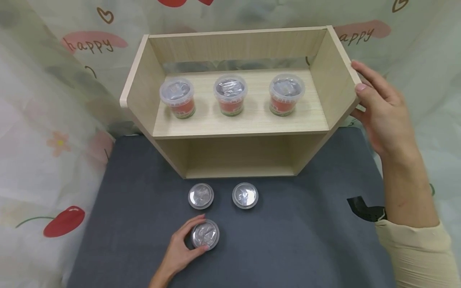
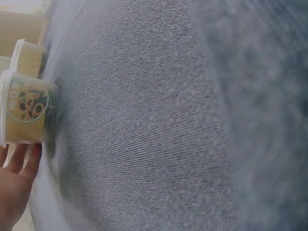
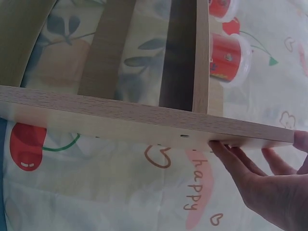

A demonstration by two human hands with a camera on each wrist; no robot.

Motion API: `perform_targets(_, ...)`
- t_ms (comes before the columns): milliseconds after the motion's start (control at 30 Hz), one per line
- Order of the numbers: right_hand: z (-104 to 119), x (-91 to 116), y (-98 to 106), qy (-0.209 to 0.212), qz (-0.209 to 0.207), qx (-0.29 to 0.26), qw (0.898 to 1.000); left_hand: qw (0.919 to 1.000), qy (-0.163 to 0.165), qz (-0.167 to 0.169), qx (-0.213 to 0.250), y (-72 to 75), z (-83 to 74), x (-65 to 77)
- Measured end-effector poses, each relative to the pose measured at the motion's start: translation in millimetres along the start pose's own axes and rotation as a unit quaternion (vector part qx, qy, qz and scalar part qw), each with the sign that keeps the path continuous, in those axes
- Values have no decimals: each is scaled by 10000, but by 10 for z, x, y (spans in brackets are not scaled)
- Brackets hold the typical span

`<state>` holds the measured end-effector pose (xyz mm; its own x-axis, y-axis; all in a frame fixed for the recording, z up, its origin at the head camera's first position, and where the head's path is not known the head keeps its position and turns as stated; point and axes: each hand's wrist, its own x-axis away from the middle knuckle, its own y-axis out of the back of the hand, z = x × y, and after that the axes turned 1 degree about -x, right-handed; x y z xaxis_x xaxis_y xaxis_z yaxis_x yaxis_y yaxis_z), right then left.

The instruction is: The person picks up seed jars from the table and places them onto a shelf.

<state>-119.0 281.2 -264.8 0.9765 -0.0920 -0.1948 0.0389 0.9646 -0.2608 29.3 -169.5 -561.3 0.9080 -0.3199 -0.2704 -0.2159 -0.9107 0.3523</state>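
Observation:
My left hand (image 1: 180, 246) holds a small round plastic tub (image 1: 205, 235) by its sides, thumb near and fingers beyond. In the left wrist view this tub (image 2: 29, 113) has a clear lid, yellowish contents and a printed label, and the left hand (image 2: 17, 180) touches its side. Two similar tubs, one on the left (image 1: 201, 196) and one on the right (image 1: 245, 195), stand before a pale wooden two-tier shelf (image 1: 241, 134). My right hand (image 1: 387, 110) grips the front edge of the shelf's right side panel; in the right wrist view its fingers (image 3: 231, 161) lie against the outer face.
On the upper tier stand three lidded tubs with reddish contents: left (image 1: 181, 108), middle (image 1: 231, 106) and right (image 1: 282, 106). A dark grey cloth (image 1: 288, 232) covers the table. Patterned fabric (image 1: 54, 120) hangs behind and beside it. A black strap (image 1: 367, 210) is near my right wrist.

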Motion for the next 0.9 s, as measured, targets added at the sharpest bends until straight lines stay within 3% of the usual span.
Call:
perform_targets(400,31,-88,25,74,214,-216,9995,9988,439,107,-163,15,34,-11)
perform_targets(700,55,-99,105,-42,437,-364,9984,9944,696,280,-739,-48,69,9)
perform_targets(900,25,-86,113,-88,505,-214,9985,9934,732,288,-832,-72,78,50)
